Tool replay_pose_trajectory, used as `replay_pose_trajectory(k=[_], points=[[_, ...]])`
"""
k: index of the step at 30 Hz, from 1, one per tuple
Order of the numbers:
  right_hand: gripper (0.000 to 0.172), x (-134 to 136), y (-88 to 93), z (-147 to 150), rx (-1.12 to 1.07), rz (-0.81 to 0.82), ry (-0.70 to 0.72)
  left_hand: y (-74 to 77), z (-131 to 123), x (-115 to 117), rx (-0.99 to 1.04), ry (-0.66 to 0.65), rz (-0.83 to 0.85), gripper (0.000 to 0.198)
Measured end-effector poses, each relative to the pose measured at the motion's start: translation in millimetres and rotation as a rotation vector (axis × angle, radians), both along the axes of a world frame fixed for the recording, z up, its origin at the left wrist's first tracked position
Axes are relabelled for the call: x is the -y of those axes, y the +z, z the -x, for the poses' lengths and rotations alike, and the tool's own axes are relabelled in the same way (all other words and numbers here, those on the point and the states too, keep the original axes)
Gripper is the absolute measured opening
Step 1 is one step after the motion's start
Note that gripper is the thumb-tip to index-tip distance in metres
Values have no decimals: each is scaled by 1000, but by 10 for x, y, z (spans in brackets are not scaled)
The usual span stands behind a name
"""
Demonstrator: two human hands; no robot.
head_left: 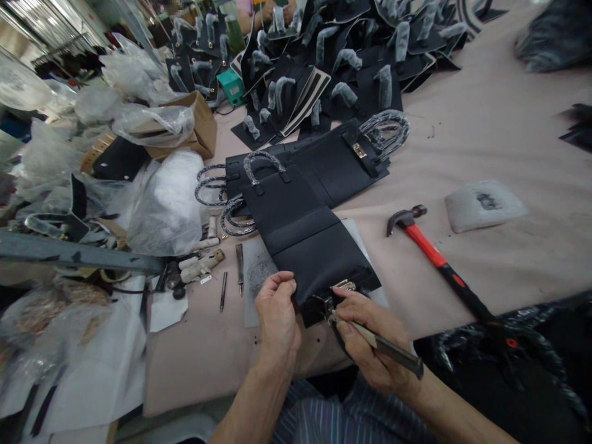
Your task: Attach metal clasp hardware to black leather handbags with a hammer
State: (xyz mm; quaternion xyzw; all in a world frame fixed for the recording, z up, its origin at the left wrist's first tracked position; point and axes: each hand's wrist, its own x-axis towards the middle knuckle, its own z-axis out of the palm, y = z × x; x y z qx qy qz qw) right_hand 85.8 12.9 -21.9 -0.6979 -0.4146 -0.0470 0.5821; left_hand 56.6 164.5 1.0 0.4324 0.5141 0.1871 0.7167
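Note:
A black handbag panel (319, 234) with a plastic-wrapped handle lies across the table toward me. My left hand (280, 314) pinches its near left edge between thumb and fingers. In my right hand (374, 339) is a pliers-like hand tool (395, 354), its long handle pale in the middle and dark at the end. The tool's metal head sits against the panel's near edge, beside a gold metal clasp plate (345, 285). My fingers partly hide the tool's head, so its exact contact cannot be made out. Under the panel lies a grey board (254, 265).
A red-handled claw hammer (428, 246) and a whitish block (485, 205) lie to the right. More black bag panels (356, 160) are stacked beyond. Left are a pen-like tool (223, 291), an awl-like tool (240, 265) and plastic bags (171, 197). Another person's hands (277, 11) show at the back.

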Motion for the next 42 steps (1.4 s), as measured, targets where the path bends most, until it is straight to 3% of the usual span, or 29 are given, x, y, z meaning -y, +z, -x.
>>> replay_pose_trajectory(k=[6, 18, 27, 32, 37, 42], points=[[22, 11, 72, -29, 15, 89, 25, -30, 44, 19, 22, -49, -64, 31], [19, 21, 8, -4, -15, 156, 39, -140, 101, -12, 38, -106, -159, 23], [19, -43, 53, -16, 81, 139, 54, -113, 162, -18, -51, -244, -485, 13], [19, -61, 67, 9, 99, 177, 3, -85, 165, -17, -19, -265, -535, 13], [11, -164, 32, 55, 62, 270, -8, -218, 190, -92, -37, -268, -513, 13], [12, -354, 18, 44, -18, 487, -31, -448, 240, -243, -60, -310, -554, 15]])
